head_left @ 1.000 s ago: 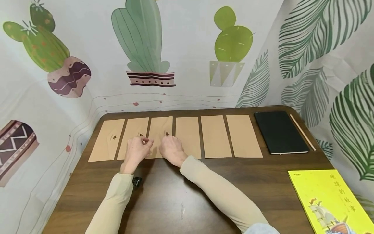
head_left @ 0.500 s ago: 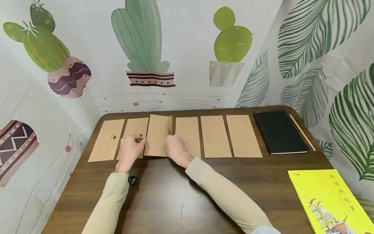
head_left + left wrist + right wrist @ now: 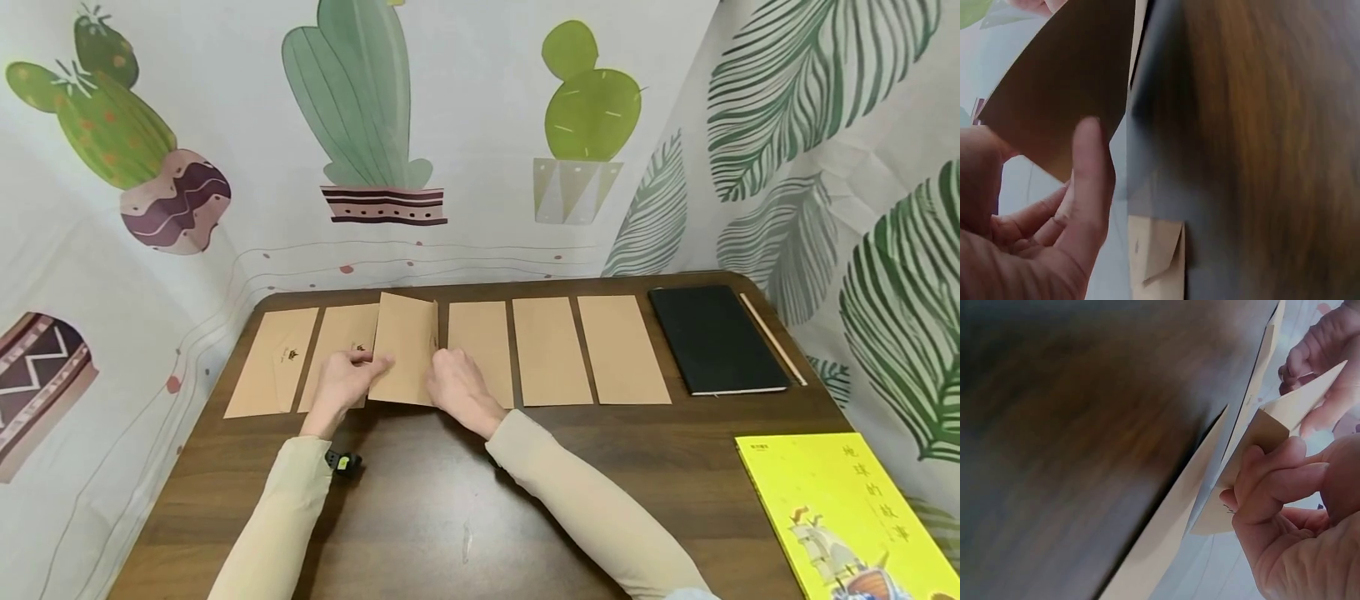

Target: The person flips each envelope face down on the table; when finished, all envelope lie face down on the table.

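Note:
A brown paper envelope (image 3: 401, 346), third from the left in the row, is lifted off the table and tilted, its right side folded over. My right hand (image 3: 459, 387) grips its right edge with curled fingers, partly over a small dark print. On the left edge my left hand (image 3: 341, 383) holds the same envelope, thumb in front and fingers behind. Seen from the left wrist, the left thumb (image 3: 1090, 169) lies against the shaded face of the paper. From the right wrist, the right fingers (image 3: 1275, 478) wrap the folded edge.
Two envelopes with crown prints, one of them the leftmost envelope (image 3: 262, 367), lie left of the hands. Plain brown ones, such as the rightmost envelope (image 3: 622, 350), lie right. Beyond are a black notebook (image 3: 716, 342), a pencil (image 3: 772, 337) and a yellow book (image 3: 832, 483).
The third envelope has risen from the table and its face has turned toward the camera. My right hand moved slightly right with its edge; my left hand moved onto its left edge.

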Demonstrator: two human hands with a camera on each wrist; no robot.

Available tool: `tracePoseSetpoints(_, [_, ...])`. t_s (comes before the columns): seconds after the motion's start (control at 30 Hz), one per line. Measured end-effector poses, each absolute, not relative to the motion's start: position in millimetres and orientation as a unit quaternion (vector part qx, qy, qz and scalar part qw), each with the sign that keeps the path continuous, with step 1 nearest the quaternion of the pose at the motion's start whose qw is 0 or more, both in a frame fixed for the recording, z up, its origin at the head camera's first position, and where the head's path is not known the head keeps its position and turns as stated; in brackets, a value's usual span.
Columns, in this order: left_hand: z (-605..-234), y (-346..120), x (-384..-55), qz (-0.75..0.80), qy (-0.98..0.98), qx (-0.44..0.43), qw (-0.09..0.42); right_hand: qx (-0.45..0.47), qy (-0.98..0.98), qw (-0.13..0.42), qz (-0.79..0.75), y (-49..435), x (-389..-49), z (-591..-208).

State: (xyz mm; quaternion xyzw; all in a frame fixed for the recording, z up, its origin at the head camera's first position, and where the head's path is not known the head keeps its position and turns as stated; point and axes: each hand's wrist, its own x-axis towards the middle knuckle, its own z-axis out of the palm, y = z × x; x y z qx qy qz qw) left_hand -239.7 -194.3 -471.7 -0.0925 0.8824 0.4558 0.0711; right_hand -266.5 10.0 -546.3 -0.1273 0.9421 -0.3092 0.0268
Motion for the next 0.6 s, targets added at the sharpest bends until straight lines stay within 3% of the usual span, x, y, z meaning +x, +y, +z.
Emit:
tracePoseSetpoints(0.17, [-473, -193, -241, 0.525, 0.837, -0.095, 0.124, -0.131, 0.936, 0.020, -0.326, 12, -256, -534])
tracePoseSetpoints(0.37, [-467, -196, -240, 0.576, 0.798, -0.091, 0.150, -0.108, 0.906, 0.012, -0.409, 17, -257, -537])
tracePoseSetpoints(0.6, [-464, -197, -237, 0.623, 0.760, -0.081, 0.167, -0.024, 0.819, 0.099, -0.565, 27, -234, -486])
